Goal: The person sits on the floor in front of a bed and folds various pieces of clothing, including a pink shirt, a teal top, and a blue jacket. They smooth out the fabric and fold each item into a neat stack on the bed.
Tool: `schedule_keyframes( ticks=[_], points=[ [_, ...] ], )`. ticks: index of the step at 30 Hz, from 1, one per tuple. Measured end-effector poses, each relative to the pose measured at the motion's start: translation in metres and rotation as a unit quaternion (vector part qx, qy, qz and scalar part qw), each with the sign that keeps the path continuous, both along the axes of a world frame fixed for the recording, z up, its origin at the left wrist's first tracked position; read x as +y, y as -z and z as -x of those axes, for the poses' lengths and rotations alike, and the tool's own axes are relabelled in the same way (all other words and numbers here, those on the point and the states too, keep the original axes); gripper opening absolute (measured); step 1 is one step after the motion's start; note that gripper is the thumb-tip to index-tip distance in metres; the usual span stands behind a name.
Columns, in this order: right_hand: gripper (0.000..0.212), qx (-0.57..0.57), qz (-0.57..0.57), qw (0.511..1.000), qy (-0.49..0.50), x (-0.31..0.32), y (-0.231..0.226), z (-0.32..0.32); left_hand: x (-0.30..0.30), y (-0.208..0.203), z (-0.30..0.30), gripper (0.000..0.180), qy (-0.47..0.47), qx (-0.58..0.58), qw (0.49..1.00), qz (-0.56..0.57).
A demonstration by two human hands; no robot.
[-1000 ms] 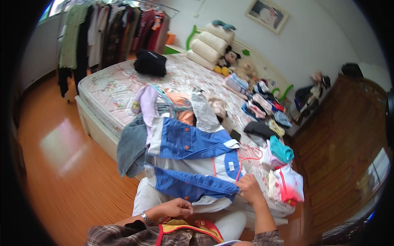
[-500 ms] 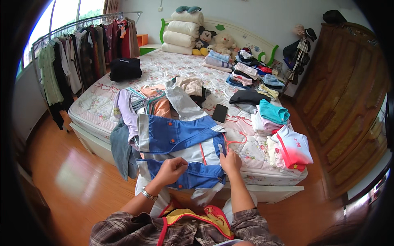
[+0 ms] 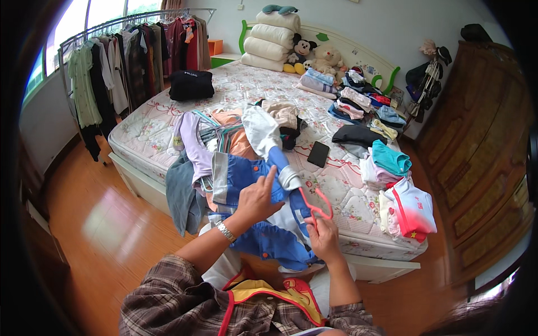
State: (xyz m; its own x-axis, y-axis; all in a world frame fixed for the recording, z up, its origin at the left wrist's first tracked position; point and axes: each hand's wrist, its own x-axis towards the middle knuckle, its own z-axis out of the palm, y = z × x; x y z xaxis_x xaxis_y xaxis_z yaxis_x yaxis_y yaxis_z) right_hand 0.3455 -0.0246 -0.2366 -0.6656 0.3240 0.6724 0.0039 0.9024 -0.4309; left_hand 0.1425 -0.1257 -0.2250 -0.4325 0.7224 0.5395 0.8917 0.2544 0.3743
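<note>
A small blue denim garment (image 3: 246, 179) with grey cuffs and orange buttons lies half folded at the near edge of the bed (image 3: 145, 134). My left hand (image 3: 256, 197) grips its folded upper part, fingers raised. My right hand (image 3: 323, 235) holds the garment's lower edge beside a red plastic hanger (image 3: 315, 203) that sticks out of it. Part of the blue cloth hangs down over the bed's edge toward my lap.
A heap of loose clothes (image 3: 224, 134) lies behind the garment. Folded stacks (image 3: 392, 168) line the bed's right side, with a black phone (image 3: 318, 153) and a black bag (image 3: 191, 84). A clothes rack (image 3: 117, 61) stands left, a wooden wardrobe (image 3: 482, 157) right.
The blue garment, spread flat before, is now folded over on itself. Both hands moved up from its lower edge, and the red hanger now shows at its right side.
</note>
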Motion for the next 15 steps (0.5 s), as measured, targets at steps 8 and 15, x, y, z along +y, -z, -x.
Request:
schedule_keyframes(
  ticks=[8,15],
  points=[
    [0.013,-0.087,0.004,0.995,-0.057,-0.015,-0.002,-0.049,0.035,-0.003,0.000,0.035,-0.032,-0.001,0.987,-0.160],
    [0.011,-0.056,-0.002,0.994,-0.089,-0.022,0.002,-0.065,0.019,-0.061,0.033,0.015,-0.057,0.141,0.985,-0.084]
  ],
)
